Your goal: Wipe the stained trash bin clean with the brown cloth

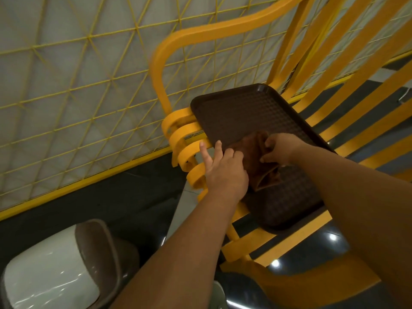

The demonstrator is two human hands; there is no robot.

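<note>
The brown cloth (256,161) lies folded on a dark brown textured tray (249,112) that rests on a yellow slatted chair. My right hand (281,150) pinches the cloth's right edge with thumb and fingers. My left hand (223,170) holds the cloth's left edge with two curled fingers, while its other two fingers stick out straight over the tray's rim. The trash bin (51,270), with a white swing lid and a brown rim, stands on the floor at the lower left, apart from both hands.
The yellow chair (223,30) has curled slat ends beside my left hand. A yellow wire mesh fence (78,74) runs behind it. Dark glossy floor (133,197) lies between bin and chair.
</note>
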